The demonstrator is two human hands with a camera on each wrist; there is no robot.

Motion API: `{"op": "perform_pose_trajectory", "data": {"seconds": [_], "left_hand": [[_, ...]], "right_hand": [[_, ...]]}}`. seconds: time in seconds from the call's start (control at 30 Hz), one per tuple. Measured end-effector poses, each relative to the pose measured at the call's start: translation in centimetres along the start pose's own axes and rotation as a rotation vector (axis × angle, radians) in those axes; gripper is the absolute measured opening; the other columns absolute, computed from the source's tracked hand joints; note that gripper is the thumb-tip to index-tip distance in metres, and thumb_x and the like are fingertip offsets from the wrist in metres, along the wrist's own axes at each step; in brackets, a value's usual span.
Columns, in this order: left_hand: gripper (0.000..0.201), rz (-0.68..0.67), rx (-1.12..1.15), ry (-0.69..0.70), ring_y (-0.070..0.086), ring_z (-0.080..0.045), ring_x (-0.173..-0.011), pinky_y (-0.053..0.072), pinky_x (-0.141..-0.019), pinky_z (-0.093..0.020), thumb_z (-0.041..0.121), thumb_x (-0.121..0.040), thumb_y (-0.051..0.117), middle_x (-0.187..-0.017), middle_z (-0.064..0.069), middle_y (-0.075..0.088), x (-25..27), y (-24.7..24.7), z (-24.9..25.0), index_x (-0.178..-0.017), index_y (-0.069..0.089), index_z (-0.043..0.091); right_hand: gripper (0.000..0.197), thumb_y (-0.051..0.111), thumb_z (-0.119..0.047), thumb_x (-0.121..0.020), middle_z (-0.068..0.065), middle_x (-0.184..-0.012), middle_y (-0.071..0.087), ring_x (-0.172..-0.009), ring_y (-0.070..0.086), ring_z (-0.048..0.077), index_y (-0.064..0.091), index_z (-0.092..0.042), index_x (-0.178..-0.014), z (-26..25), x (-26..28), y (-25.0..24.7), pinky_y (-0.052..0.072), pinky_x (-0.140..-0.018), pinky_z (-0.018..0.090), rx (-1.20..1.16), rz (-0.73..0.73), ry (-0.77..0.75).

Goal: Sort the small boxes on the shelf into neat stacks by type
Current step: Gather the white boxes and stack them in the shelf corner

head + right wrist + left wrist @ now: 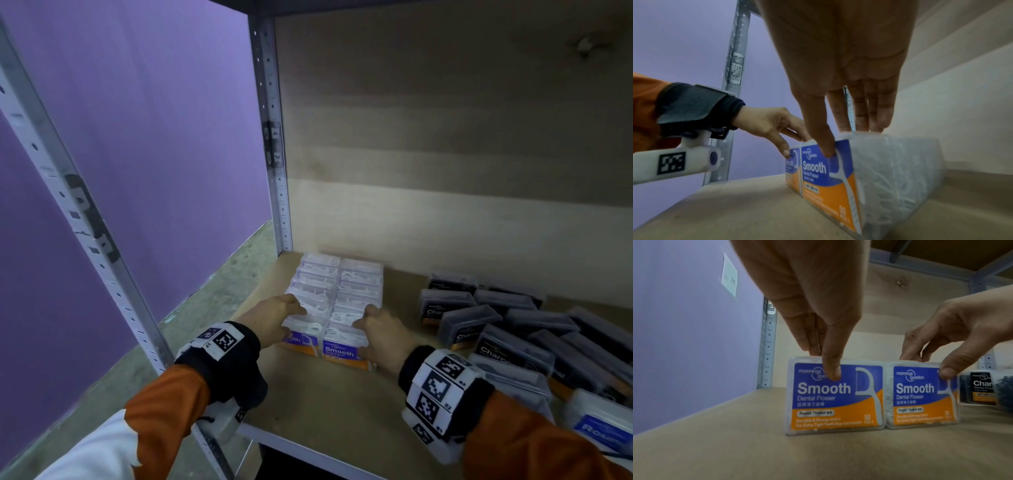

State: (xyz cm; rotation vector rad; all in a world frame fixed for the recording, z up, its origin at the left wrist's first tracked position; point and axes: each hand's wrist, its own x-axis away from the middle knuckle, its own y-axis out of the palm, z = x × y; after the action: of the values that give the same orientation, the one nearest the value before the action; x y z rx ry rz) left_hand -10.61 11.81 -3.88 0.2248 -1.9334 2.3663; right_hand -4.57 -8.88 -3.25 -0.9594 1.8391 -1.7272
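Clear "Smooth" flosser boxes (342,287) with blue and orange labels stand on edge in two tight rows at the shelf's back left. My left hand (294,320) pinches the front box of the left row (834,395), thumb on the label, fingers over the top edge. My right hand (363,334) pinches the front box of the right row (920,394) the same way. In the right wrist view the right hand (846,140) sits on that box (828,175), with the left hand (795,146) beside it. Black "Charcoal" boxes (496,329) lie loose to the right.
The wooden shelf board (325,404) has bare room in front of the two rows. A grey steel post (279,205) stands at the back left corner, another (102,257) at the front left. A blue-labelled box (599,428) lies at the front right. A wooden back panel (445,137) closes the shelf.
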Motion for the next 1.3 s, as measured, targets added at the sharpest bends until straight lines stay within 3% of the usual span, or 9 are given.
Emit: {"op": "perform_pose_trajectory", "data": {"seconds": [0.23, 0.43, 1.3], "left_hand": [[0.052, 0.030, 0.023, -0.005, 0.043, -0.012, -0.129, 0.033, -0.099, -0.019, 0.007, -0.088, 0.058, -0.147, 0.001, 0.034, 0.03, 0.31, 0.11, -0.137, 0.046, 0.017], [0.067, -0.020, -0.022, -0.039, 0.024, -0.013, -0.144, 0.020, -0.110, -0.020, 0.016, -0.091, 0.057, -0.159, 0.004, 0.012, -0.31, 0.76, 0.55, -0.149, 0.023, 0.023], [0.068, -0.024, 0.008, -0.111, 0.031, -0.017, -0.141, 0.026, -0.112, -0.024, 0.017, -0.088, 0.061, -0.157, 0.003, 0.020, -0.69, 0.94, -0.04, -0.147, 0.028, 0.026]], "right_hand": [[0.041, 0.056, -0.015, -0.090, 0.010, -0.133, 0.044, -0.121, 0.045, 0.026, 0.048, -0.008, -0.130, 0.18, -0.30, 0.16, 0.042, -0.098, 0.032, 0.010, 0.015, -0.006], [0.037, 0.052, -0.017, -0.093, 0.014, -0.132, 0.049, -0.121, 0.050, 0.027, 0.047, -0.004, -0.128, 0.01, -0.58, 0.33, 0.042, -0.098, 0.033, 0.060, -0.042, 0.005], [0.035, 0.049, -0.013, -0.094, 0.015, -0.132, 0.049, -0.120, 0.050, 0.028, 0.048, -0.003, -0.127, -0.24, -0.92, 0.73, 0.042, -0.095, 0.033, 0.124, -0.032, -0.031]]}}
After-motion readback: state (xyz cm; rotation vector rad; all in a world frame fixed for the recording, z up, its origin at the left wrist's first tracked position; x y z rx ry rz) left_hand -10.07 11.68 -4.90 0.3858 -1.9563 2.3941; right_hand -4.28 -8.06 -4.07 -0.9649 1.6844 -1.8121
